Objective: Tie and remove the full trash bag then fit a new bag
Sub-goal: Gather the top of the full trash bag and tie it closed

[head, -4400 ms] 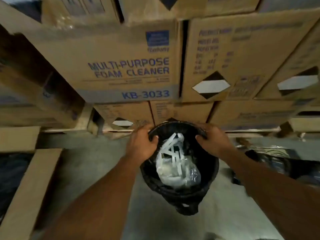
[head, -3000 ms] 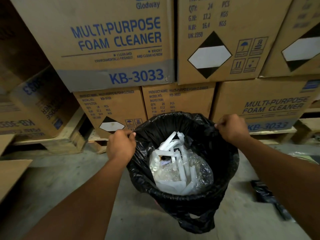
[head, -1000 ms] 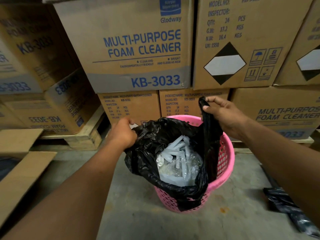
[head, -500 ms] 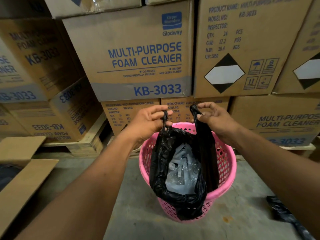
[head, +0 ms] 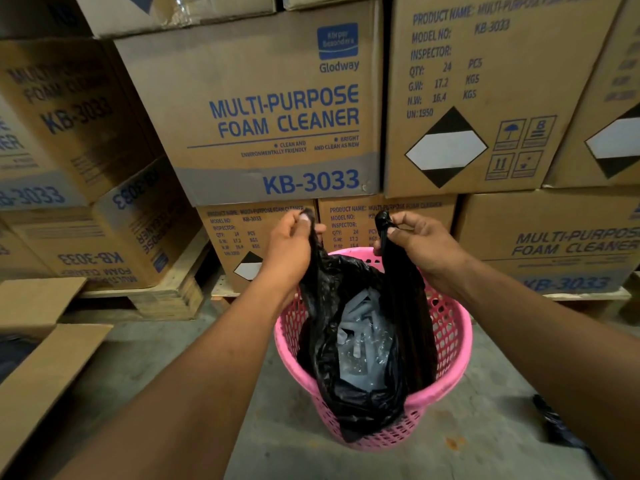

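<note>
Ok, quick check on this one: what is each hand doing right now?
Left hand: closed, pinching one gathered edge of the black trash bag.
Right hand: closed, gripping the bag's other gathered edge above the pink basket.

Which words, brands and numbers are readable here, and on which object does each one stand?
Centre carton: "Glodway", "MULTI-PURPOSE FOAM CLEANER", "CLEAN AND ENVIRONMENTALLY FRIENDLY", "BRIGHT AND CLEAN AS NEW", "KB-3033".
Upper right carton: "PRODUCT NAME: MULTI-PURPOSE", "MODEL NO: KB-3033", "INSPECTOR:", "QTY: 24 PCS", "G.W: 17.2 KGS", "N.W: 16.4 KGS", "UN:1950".
Blue logo square's wording: too blurred.
</note>
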Tool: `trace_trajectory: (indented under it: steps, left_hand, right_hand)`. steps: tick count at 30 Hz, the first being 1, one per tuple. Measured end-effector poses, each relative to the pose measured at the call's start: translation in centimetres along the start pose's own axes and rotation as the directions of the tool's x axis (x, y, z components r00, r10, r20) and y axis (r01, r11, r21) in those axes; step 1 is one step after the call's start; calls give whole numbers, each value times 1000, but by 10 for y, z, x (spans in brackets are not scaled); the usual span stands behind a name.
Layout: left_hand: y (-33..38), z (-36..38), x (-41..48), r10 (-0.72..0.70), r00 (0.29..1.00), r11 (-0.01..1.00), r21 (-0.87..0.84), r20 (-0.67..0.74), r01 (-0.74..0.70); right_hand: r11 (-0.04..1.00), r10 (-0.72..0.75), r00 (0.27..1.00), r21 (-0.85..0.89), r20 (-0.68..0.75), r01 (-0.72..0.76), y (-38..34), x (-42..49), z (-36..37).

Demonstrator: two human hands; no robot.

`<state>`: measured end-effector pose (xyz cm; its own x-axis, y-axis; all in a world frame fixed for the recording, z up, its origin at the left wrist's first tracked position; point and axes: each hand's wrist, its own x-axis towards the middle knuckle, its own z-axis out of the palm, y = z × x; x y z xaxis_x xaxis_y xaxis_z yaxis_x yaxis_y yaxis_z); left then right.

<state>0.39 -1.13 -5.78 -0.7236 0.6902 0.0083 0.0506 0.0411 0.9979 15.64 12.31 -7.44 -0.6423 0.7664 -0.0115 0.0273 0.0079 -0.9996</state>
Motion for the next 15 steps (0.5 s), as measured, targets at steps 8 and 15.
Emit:
trace_trajectory:
  steps: [8,15]
  left_hand:
    - [-20,24,8,-160,978,975,-134,133,178]
    - [-32,41,10,-121,960,988,-65,252,142]
  right_hand:
    - [1000,13,998,-19,-63,-14,9,11,12]
    - [967,219,970,155,-105,-201,12,23,32]
